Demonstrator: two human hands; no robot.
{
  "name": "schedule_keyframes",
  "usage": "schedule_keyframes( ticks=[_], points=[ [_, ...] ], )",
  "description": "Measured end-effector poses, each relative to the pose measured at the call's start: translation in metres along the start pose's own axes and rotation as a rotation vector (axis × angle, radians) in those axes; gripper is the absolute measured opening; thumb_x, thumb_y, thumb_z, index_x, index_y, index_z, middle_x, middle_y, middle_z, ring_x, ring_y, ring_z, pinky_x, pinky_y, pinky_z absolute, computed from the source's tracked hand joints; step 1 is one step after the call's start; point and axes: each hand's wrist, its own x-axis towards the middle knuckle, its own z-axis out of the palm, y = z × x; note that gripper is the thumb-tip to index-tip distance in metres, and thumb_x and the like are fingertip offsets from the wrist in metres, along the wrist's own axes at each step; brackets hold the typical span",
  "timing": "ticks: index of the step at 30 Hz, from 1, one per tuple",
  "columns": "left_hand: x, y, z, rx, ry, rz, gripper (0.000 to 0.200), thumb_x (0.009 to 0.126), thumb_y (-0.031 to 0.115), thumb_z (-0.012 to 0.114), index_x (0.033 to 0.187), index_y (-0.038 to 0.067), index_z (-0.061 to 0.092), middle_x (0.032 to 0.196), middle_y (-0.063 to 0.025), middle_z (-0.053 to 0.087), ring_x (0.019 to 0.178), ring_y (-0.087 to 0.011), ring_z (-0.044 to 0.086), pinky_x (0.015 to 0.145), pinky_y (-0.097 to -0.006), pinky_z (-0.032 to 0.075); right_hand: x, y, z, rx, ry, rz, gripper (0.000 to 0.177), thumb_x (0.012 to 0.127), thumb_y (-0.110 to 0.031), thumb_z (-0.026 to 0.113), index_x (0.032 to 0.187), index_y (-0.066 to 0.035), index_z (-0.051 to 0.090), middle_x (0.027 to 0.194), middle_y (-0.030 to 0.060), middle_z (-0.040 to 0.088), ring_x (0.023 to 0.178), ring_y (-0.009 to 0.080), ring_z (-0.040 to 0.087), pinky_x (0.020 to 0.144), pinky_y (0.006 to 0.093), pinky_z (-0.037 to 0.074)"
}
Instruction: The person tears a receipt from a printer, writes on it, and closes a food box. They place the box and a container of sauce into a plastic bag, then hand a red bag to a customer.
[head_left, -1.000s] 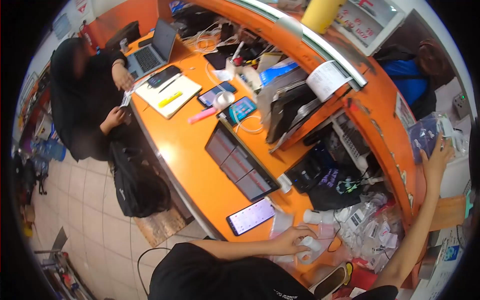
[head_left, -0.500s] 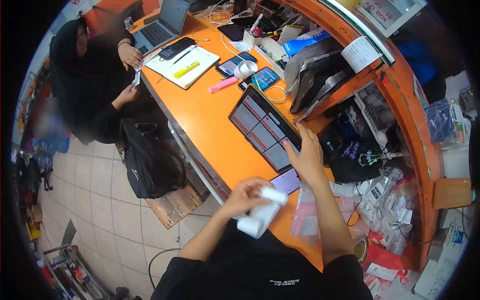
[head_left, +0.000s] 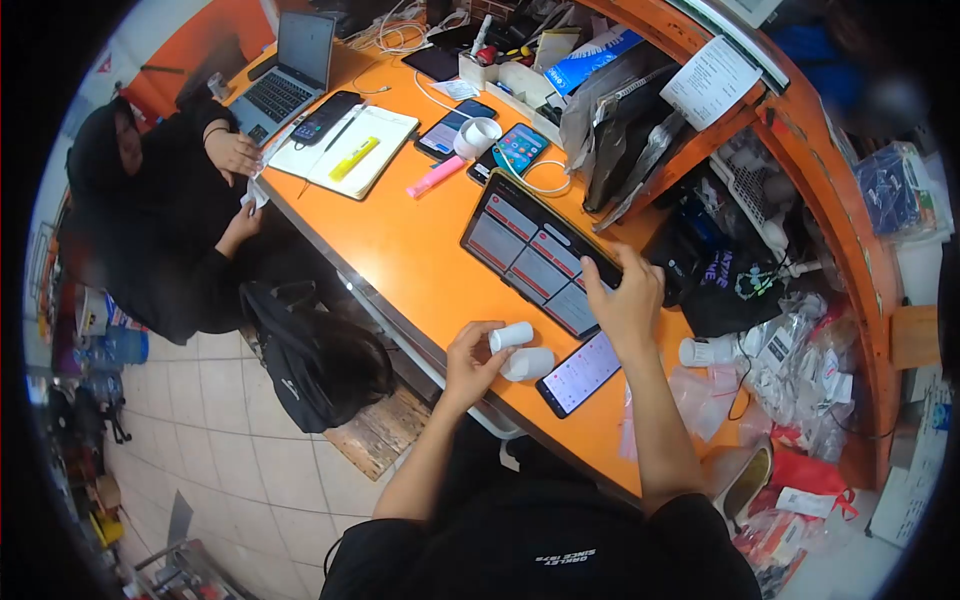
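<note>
My left hand [head_left: 472, 362] is closed on a small white paper roll [head_left: 511, 337], and its loose curled end [head_left: 527, 364] hangs beside it over the desk edge. With thumb and fingers my right hand [head_left: 628, 300] grips the right end of a tablet [head_left: 530, 258] that shows red and grey panels. A phone with a lit pale screen [head_left: 581, 374] lies on the orange desk [head_left: 400, 255] just below the tablet.
At the left a person in black [head_left: 150, 220] holds a paper slip. A laptop [head_left: 290, 80], notebook [head_left: 345, 150], phones [head_left: 520, 150], another roll [head_left: 477, 137] and a pink highlighter [head_left: 436, 177] lie on the desk. Plastic bags [head_left: 790, 370] fill the right side.
The view has shifted. My left hand has brought the paper roll nearer the desk edge, and its long loose strip is now bunched up. My right hand stays at the tablet's end.
</note>
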Motion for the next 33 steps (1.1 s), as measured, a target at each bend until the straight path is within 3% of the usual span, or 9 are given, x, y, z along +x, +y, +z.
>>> schedule_keyframes(
  ticks=[1,4,6,7,11,14,18,26,33],
  points=[
    [0.001,0.003,0.000,0.003,-0.015,0.004,0.033,0.075,-0.003,0.072,0.107,-0.002,0.061,0.100,-0.0085,0.058,0.092,-0.0168,0.061,0.082,-0.0284,0.051,-0.005,-0.005,-0.006,0.042,0.103,-0.083,0.040,0.079,-0.023,0.066,0.109,0.002,0.058,0.100,0.0194,0.062,0.098,0.0330,0.057,0.088,0.0411,0.039],
    [0.001,-0.001,-0.002,0.046,-0.071,0.047,0.033,0.077,-0.005,0.071,0.108,-0.001,0.060,0.101,-0.0068,0.058,0.092,-0.0163,0.061,0.083,-0.0281,0.050,-0.033,-0.009,-0.021,0.127,0.225,-0.235,0.043,0.077,-0.016,0.066,0.114,0.002,0.053,0.111,0.0194,0.056,0.107,0.0349,0.050,0.091,0.0432,0.038],
    [0.001,0.000,-0.004,-0.289,-0.103,-0.100,0.035,0.078,-0.004,0.069,0.111,-0.001,0.058,0.098,-0.0092,0.062,0.093,-0.0155,0.061,0.082,-0.0277,0.050,-0.061,-0.022,-0.026,0.228,0.153,-0.184,0.044,0.076,-0.012,0.066,0.114,0.004,0.051,0.113,0.0195,0.054,0.109,0.0368,0.048,0.095,0.0432,0.036],
    [0.002,0.002,-0.011,-0.483,-0.199,-0.202,0.038,0.079,-0.007,0.067,0.114,-0.002,0.056,0.102,-0.0098,0.063,0.097,-0.0148,0.061,0.085,-0.0278,0.050,-0.074,-0.030,-0.025,0.355,0.014,-0.077,0.044,0.077,-0.012,0.066,0.115,0.004,0.051,0.112,0.0192,0.054,0.107,0.0354,0.050,0.094,0.0421,0.038],
    [-0.008,0.016,-0.036,-0.698,-0.383,-0.320,0.040,0.078,-0.009,0.067,0.115,-0.002,0.055,0.108,-0.0112,0.063,0.099,-0.0157,0.061,0.086,-0.0283,0.050,-0.125,-0.042,-0.004,0.822,-0.406,0.250,0.046,0.079,-0.012,0.066,0.119,0.002,0.050,0.111,0.0184,0.055,0.100,0.0300,0.056,0.087,0.0377,0.045],
    [-0.024,0.030,-0.050,-0.603,-0.429,-0.351,0.041,0.077,-0.010,0.067,0.116,-0.002,0.055,0.108,-0.0119,0.063,0.100,-0.0172,0.061,0.087,-0.0298,0.050,-0.148,-0.062,0.007,0.835,-0.434,0.239,0.038,0.080,-0.010,0.066,0.115,0.001,0.055,0.107,0.0152,0.057,0.098,0.0253,0.060,0.082,0.0326,0.049],
    [-0.049,0.026,-0.076,-0.492,-0.390,-0.343,0.042,0.075,-0.013,0.068,0.114,-0.002,0.057,0.108,-0.0094,0.059,0.103,-0.0180,0.059,0.091,-0.0307,0.049,-0.177,-0.079,0.041,1.270,-0.463,0.566,0.030,0.085,-0.009,0.065,0.112,0.002,0.057,0.106,0.0114,0.059,0.096,0.0162,0.060,0.079,0.0280,0.051],
    [-0.059,0.006,-0.108,-0.563,-0.425,-0.336,0.045,0.072,-0.012,0.071,0.114,-0.004,0.058,0.111,-0.0089,0.054,0.104,-0.0185,0.058,0.092,-0.0316,0.048,-0.192,-0.096,0.063,1.202,-0.529,0.416,0.035,0.082,-0.007,0.069,0.114,0.002,0.057,0.104,0.0107,0.061,0.096,0.0169,0.062,0.080,0.0295,0.053],
    [-0.064,0.007,-0.107,-0.561,-0.346,-0.410,0.038,0.081,-0.002,0.068,0.117,-0.004,0.057,0.110,-0.0117,0.061,0.100,-0.0173,0.059,0.087,-0.0293,0.048,-0.203,-0.104,0.074,1.123,-0.363,0.419,0.032,0.080,-0.004,0.070,0.110,0.001,0.060,0.100,0.0106,0.061,0.094,0.0178,0.063,0.079,0.0274,0.053]
  ],
)
